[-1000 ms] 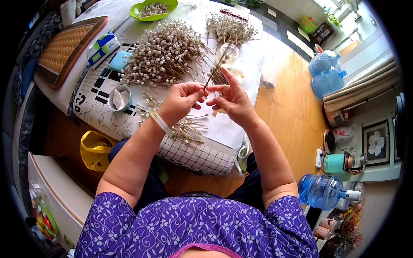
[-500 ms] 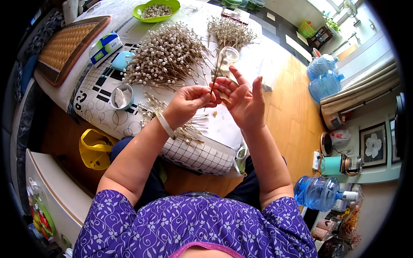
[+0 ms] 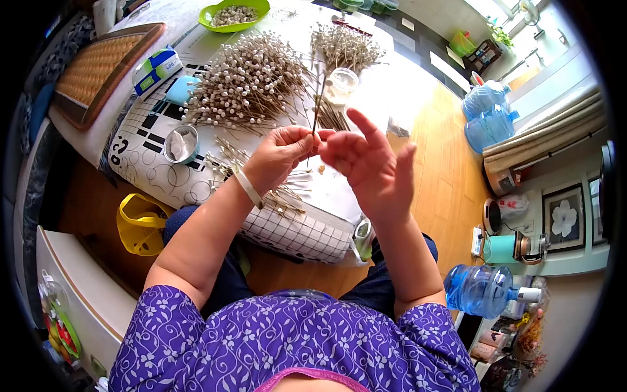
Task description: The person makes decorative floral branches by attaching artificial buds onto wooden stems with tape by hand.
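My left hand (image 3: pixel 285 155) pinches a thin dark stem (image 3: pixel 318 108) between thumb and forefinger, holding it nearly upright over the table. Just to its right, my right hand (image 3: pixel 375 171) has its palm turned up and fingers spread. Its curled fingertips are close to the stem; whether they touch it I cannot tell. Beyond the hands lies a big heap of white-beaded stems (image 3: pixel 248 81), with a smaller bunch of similar stems (image 3: pixel 346 47) to its right. A few loose beaded stems (image 3: pixel 287 196) lie beneath my left wrist.
A round clear tub (image 3: pixel 342 87) stands behind my hands. Left of the heap are a cup (image 3: pixel 171 154) with white tissue in it, a light-blue case (image 3: pixel 181 90) and a tissue pack (image 3: pixel 157 70). A green bowl (image 3: pixel 213 23) of beads sits at the back.
My right hand has drawn slightly right and toward me, away from the stem's lower part. My left hand still pinches the stem, which has shifted slightly left in view.
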A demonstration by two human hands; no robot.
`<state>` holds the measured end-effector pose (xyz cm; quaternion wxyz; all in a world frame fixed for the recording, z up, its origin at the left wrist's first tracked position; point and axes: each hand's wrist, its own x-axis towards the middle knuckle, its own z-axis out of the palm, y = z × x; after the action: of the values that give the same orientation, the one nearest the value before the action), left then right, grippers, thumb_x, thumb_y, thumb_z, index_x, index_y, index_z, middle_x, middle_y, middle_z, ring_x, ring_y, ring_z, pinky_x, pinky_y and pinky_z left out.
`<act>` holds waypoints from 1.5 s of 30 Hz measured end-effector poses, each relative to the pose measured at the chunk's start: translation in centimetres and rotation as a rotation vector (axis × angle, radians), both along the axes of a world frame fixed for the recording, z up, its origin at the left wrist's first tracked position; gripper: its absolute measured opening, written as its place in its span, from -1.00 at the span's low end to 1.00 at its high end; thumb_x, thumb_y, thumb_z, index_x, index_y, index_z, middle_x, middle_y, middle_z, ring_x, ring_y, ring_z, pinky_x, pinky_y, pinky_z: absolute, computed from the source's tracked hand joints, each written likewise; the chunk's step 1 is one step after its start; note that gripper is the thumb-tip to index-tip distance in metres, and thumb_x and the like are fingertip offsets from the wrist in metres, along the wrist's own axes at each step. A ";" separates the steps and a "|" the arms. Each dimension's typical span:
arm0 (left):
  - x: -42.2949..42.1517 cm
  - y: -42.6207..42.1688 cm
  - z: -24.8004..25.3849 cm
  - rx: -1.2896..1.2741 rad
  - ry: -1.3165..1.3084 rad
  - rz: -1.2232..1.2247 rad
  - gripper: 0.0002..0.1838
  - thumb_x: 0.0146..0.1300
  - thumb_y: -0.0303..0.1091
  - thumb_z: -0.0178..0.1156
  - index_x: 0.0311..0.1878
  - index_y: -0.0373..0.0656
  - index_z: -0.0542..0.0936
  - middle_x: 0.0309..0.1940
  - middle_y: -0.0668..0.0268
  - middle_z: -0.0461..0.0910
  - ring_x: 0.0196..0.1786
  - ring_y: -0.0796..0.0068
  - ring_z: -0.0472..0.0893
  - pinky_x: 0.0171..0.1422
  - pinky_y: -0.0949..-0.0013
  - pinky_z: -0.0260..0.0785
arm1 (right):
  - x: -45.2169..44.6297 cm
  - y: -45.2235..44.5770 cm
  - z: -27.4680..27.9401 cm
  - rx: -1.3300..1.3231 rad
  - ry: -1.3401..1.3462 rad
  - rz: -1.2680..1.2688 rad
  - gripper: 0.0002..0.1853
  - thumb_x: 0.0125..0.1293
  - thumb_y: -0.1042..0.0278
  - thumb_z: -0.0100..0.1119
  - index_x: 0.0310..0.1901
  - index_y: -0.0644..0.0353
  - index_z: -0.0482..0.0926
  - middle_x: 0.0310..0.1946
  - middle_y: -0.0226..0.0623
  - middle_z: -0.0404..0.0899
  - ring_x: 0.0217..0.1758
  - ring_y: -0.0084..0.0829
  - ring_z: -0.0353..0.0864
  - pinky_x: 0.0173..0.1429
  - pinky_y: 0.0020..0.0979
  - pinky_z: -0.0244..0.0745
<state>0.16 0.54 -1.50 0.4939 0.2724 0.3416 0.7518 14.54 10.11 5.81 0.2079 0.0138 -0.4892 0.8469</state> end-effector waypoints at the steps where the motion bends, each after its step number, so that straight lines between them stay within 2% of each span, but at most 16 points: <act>1: 0.1 0.0 0.4 0.002 -0.001 -0.002 -0.83 0.24 -0.38 0.05 -0.26 -0.29 0.54 -0.19 0.19 0.56 -0.11 0.44 0.55 0.11 0.37 0.35 | 0.6 -0.2 0.7 0.002 -0.001 -0.002 -0.02 0.10 -0.50 -0.41 0.22 0.36 0.08 -0.14 -0.01 0.43 0.00 -0.21 0.43 0.15 -0.25 0.29; 4: 0.1 0.0 1.3 0.063 -0.027 -0.024 -0.82 0.24 -0.39 0.03 -0.29 -0.30 0.55 -0.06 0.07 0.50 -0.02 0.37 0.50 0.17 0.30 0.30 | 2.5 1.2 1.4 0.232 0.289 0.220 0.01 0.10 -0.51 -0.50 0.09 0.48 0.24 -0.25 -0.05 0.47 -0.22 -0.26 0.52 -0.21 -0.28 0.50; 5: 0.0 0.1 1.2 0.085 0.008 -0.046 -0.84 0.23 -0.38 0.04 -0.25 -0.25 0.55 -0.04 0.04 0.48 0.03 0.32 0.49 0.18 0.29 0.29 | 2.3 3.2 0.7 0.317 0.419 0.252 -0.22 0.28 -0.26 -0.44 0.07 0.46 0.28 -0.24 -0.10 0.48 -0.18 -0.31 0.53 -0.27 -0.35 0.52; 7: 0.3 -0.2 1.8 0.062 -0.013 -0.073 -0.83 0.24 -0.40 0.03 -0.24 -0.28 0.54 -0.06 0.04 0.49 0.06 0.29 0.47 0.19 0.28 0.28 | 1.8 3.8 1.4 0.510 -0.021 -0.258 -0.56 0.36 0.20 -0.31 0.10 0.36 0.29 -0.19 -0.15 0.48 -0.08 -0.34 0.51 -0.26 -0.43 0.52; 8: 0.4 -0.1 1.8 0.064 -0.011 -0.073 -0.83 0.24 -0.40 0.03 -0.24 -0.28 0.54 -0.06 0.04 0.49 0.06 0.29 0.47 0.19 0.28 0.28 | 0.7 4.1 0.3 0.498 -0.082 -0.293 -0.59 0.23 0.60 -0.24 0.14 0.25 0.27 -0.11 -0.20 0.48 0.02 -0.36 0.46 -0.22 -0.49 0.51; 9: 0.4 -0.1 1.5 0.074 -0.029 -0.091 -0.83 0.24 -0.40 0.02 -0.24 -0.29 0.54 -0.06 0.04 0.49 0.06 0.28 0.47 0.19 0.28 0.28 | 0.2 4.6 -1.0 0.493 -0.166 -0.190 -0.45 0.12 0.77 -0.17 0.18 0.15 0.22 0.00 -0.20 0.40 0.10 -0.39 0.39 -0.14 -0.49 0.53; 13: 0.6 -0.3 1.4 0.009 -0.062 -0.123 -0.82 0.25 -0.42 0.01 -0.23 -0.32 0.53 -0.06 0.03 0.49 0.06 0.25 0.47 0.19 0.26 0.29 | -1.9 4.5 -6.5 0.673 -0.232 -0.006 -0.56 0.13 0.72 -0.07 0.08 0.23 0.35 -0.14 -0.28 0.52 -0.11 -0.53 0.50 -0.13 -0.55 0.47; 15: 0.5 -0.4 1.4 0.065 -0.074 -0.159 -0.84 0.25 -0.43 0.01 -0.26 -0.32 0.53 -0.07 0.02 0.49 0.05 0.24 0.47 0.19 0.26 0.30 | -2.9 5.0 -7.3 0.816 -0.226 -0.288 -0.82 0.15 0.61 0.06 -0.19 0.30 0.55 -0.42 -0.39 0.58 -0.34 -0.59 0.54 -0.21 -0.59 0.47; 19: 0.8 -1.1 2.2 0.061 -0.127 -0.169 -0.83 0.24 -0.42 0.02 -0.33 -0.33 0.52 -0.09 0.00 0.50 0.02 0.24 0.50 0.13 0.27 0.35 | -2.2 7.4 -7.6 0.623 -0.356 -0.332 -0.83 0.14 0.61 0.07 -0.22 0.29 0.58 -0.48 -0.38 0.58 -0.42 -0.65 0.52 -0.27 -0.63 0.46; 27: 0.0 -1.9 2.7 0.063 -0.023 -0.124 -0.82 0.25 -0.40 0.01 -0.34 -0.33 0.52 -0.12 -0.01 0.51 -0.07 0.25 0.55 0.07 0.31 0.39 | -0.9 6.7 -6.7 0.780 -0.622 -0.254 -0.86 0.16 0.51 0.09 -0.25 0.25 0.60 -0.51 -0.33 0.59 -0.47 -0.62 0.52 -0.33 -0.59 0.47; 28: 0.0 -1.9 2.8 0.050 -0.024 -0.124 -0.82 0.25 -0.40 0.01 -0.34 -0.33 0.52 -0.13 0.00 0.52 -0.07 0.26 0.54 0.07 0.31 0.39 | -0.9 7.0 -6.4 0.846 -0.697 -0.134 -0.69 0.13 0.58 0.05 -0.04 0.26 0.49 -0.26 -0.19 0.57 -0.25 -0.53 0.56 -0.33 -0.57 0.49; 29: 0.1 -1.9 2.8 0.038 -0.024 -0.123 -0.82 0.26 -0.40 0.01 -0.34 -0.33 0.52 -0.14 0.01 0.52 -0.06 0.27 0.54 0.07 0.31 0.39 | -0.7 6.5 -6.3 0.846 -0.697 -0.133 -0.69 0.13 0.58 0.05 -0.04 0.26 0.49 -0.26 -0.19 0.57 -0.25 -0.53 0.56 -0.33 -0.57 0.49; 32: 0.0 -1.6 2.4 0.040 -0.014 -0.108 -0.81 0.26 -0.39 0.01 -0.33 -0.33 0.52 -0.16 0.04 0.54 -0.05 0.29 0.54 0.07 0.32 0.39 | -0.2 3.6 -3.4 0.718 -0.341 -0.088 -0.22 0.01 0.77 -0.12 0.31 0.18 -0.09 0.25 -0.05 0.07 0.27 -0.30 0.20 -0.23 -0.51 0.56; 39: 0.3 -1.2 1.3 0.023 -0.120 -0.120 -0.85 0.24 -0.42 0.04 -0.29 -0.32 0.53 -0.24 0.15 0.56 -0.10 0.37 0.55 0.05 0.37 0.40 | -1.8 1.3 -4.9 0.594 -0.141 -0.138 -0.34 0.00 0.81 -0.15 0.23 0.30 0.09 -0.06 -0.13 0.46 -0.07 -0.43 0.52 -0.02 -0.50 0.48; 40: 0.4 -1.2 1.6 0.085 -0.120 -0.123 -0.85 0.24 -0.42 0.04 -0.28 -0.32 0.53 -0.22 0.10 0.56 -0.11 0.35 0.56 0.05 0.36 0.41 | -2.1 1.2 -5.3 0.655 -0.116 -0.285 -0.52 0.03 0.76 -0.05 0.06 0.32 0.34 -0.26 -0.21 0.56 -0.23 -0.50 0.57 -0.11 -0.52 0.49; 45: -0.1 -1.5 2.3 0.015 -0.082 -0.074 -0.83 0.25 -0.42 0.00 -0.28 -0.33 0.52 -0.17 -0.01 0.53 -0.08 0.26 0.55 0.04 0.33 0.43 | -2.0 2.1 -5.4 0.858 -0.180 -0.380 -0.85 0.07 0.60 0.13 -0.27 0.27 0.56 -0.49 -0.31 0.57 -0.43 -0.63 0.53 -0.34 -0.58 0.44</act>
<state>0.04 -1.00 0.79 0.5327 0.2576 0.3050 0.7463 12.54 12.23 0.45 0.2914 -0.0645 -0.8048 0.5131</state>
